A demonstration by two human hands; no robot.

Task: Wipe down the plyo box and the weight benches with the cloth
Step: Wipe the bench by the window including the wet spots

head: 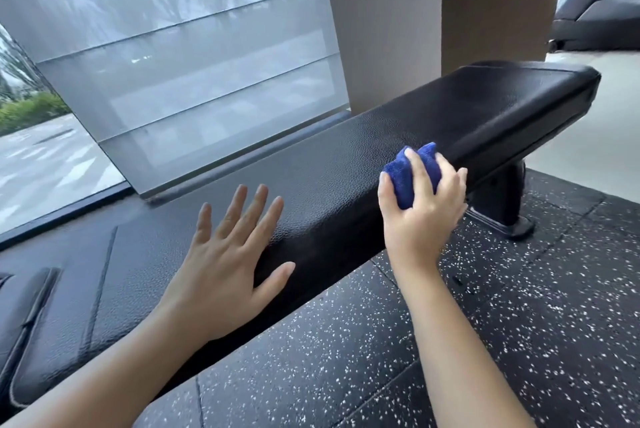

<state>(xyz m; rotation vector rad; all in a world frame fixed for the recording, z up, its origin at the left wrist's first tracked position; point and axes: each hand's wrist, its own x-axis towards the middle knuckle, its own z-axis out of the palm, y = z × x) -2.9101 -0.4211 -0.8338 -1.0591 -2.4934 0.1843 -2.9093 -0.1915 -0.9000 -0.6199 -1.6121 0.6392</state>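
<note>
A long black padded weight bench (pixel 433 115) runs from lower left to upper right across the view. My right hand (pixel 420 209) grips a bunched blue cloth (pixel 403 178) and presses it against the bench's near edge, about two thirds of the way along. My left hand (pixel 230 261) lies flat on the pad to the left, fingers spread, thumb over the near side. No plyo box is in view.
The bench's black foot (pixel 502 209) stands on speckled black rubber flooring (pixel 450 341). A large window with a grey roller blind (pixel 190 81) is just behind the bench. A beige pillar (pixel 433 11) rises at the back, with dark equipment (pixel 595 29) at far right.
</note>
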